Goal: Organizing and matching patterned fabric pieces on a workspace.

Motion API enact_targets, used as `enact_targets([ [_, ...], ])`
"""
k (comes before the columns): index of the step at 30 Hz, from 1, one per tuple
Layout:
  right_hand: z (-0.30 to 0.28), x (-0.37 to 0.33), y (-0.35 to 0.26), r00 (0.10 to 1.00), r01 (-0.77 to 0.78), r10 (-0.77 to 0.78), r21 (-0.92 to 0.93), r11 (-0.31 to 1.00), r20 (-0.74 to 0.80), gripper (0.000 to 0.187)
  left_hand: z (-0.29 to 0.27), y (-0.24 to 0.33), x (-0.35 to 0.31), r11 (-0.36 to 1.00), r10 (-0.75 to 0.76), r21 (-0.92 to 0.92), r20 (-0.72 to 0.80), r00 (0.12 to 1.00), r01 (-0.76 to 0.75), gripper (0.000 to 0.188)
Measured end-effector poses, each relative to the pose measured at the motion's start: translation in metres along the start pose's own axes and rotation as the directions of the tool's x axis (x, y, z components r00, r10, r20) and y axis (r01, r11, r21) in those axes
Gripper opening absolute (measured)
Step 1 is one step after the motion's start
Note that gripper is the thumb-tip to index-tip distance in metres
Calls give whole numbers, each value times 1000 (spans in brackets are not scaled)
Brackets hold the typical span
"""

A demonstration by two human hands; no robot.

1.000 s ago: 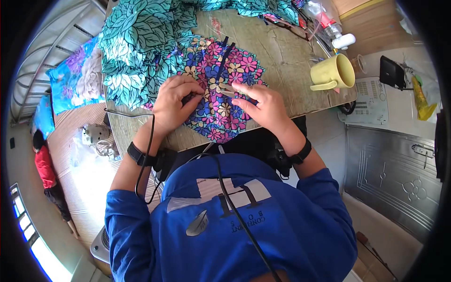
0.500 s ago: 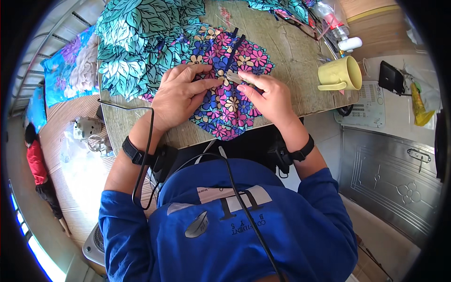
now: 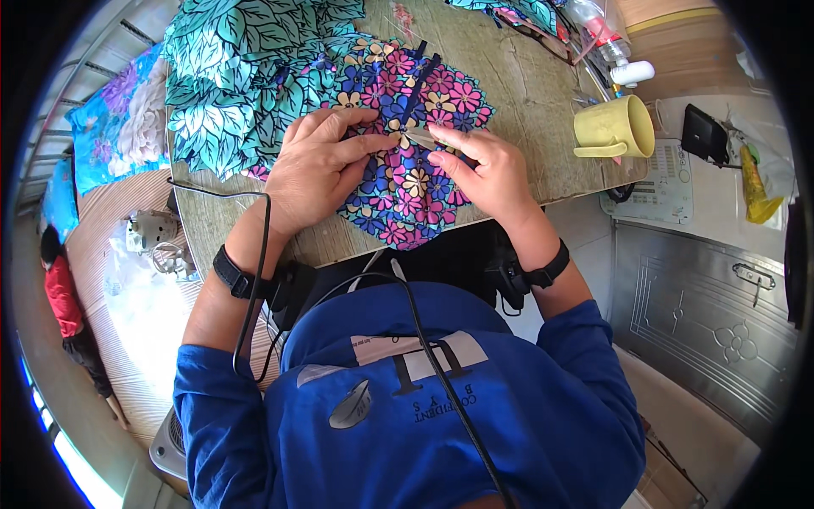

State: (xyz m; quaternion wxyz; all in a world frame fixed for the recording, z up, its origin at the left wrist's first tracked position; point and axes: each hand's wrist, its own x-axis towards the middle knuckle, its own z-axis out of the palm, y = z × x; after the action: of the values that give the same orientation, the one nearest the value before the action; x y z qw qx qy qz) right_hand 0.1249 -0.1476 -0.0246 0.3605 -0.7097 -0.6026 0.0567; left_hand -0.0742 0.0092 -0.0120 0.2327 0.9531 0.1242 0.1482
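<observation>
A piece of flowered fabric (image 3: 407, 191) in pink, blue and cream lies near the table's front edge, with dark narrow straps (image 3: 421, 85) on its far part. My left hand (image 3: 322, 165) is bent over its left side, holding the cloth, the index fingertip near the middle and the thumb tucked below. Between my right hand's (image 3: 487, 165) thumb and fingers is a small silver tool, apparently thread snips (image 3: 424, 138). Its tip points left at the cloth, close to the left index finger. The rest of the tool is hidden in my palm.
Teal leaf-print fabric (image 3: 229, 93) is heaped at the left of the wooden table (image 3: 526, 102). A yellow mug (image 3: 615, 131) stands by the right edge, with glasses (image 3: 543, 38) and a bottle (image 3: 598, 25) beyond. A black cable (image 3: 270, 229) crosses my left forearm. A person (image 3: 64, 297) is at far left.
The snips' tip has shifted slightly left and looks narrower. Both hands stay at nearly the same spot on the cloth; the whole view has moved a little.
</observation>
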Motion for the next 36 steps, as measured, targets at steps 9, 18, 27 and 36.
enact_targets([
  [9, 1, 6, -5, 1000, 16, -16, -58, 998, -4, 32, 0, 0, 0, 1000, 5, 1, -2, 1000, -5, 38],
  [18, -2, 5, -7, 999, 8, -4, -122, 993, 40, 31, 0, 0, 0, 1000, 14, 16, -22, 1000, -13, 38],
  [27, -6, 8, -7, 999, 16, -11, -144, 989, 33, 32, -1, 0, 3, 1000, 16, -4, -25, 1000, -16, 36],
  [36, -51, 37, 80, 876, -320, 241, -130, 938, -417, 41, -3, 6, 1, 999, 18, 44, -25, 1000, -17, 36],
])
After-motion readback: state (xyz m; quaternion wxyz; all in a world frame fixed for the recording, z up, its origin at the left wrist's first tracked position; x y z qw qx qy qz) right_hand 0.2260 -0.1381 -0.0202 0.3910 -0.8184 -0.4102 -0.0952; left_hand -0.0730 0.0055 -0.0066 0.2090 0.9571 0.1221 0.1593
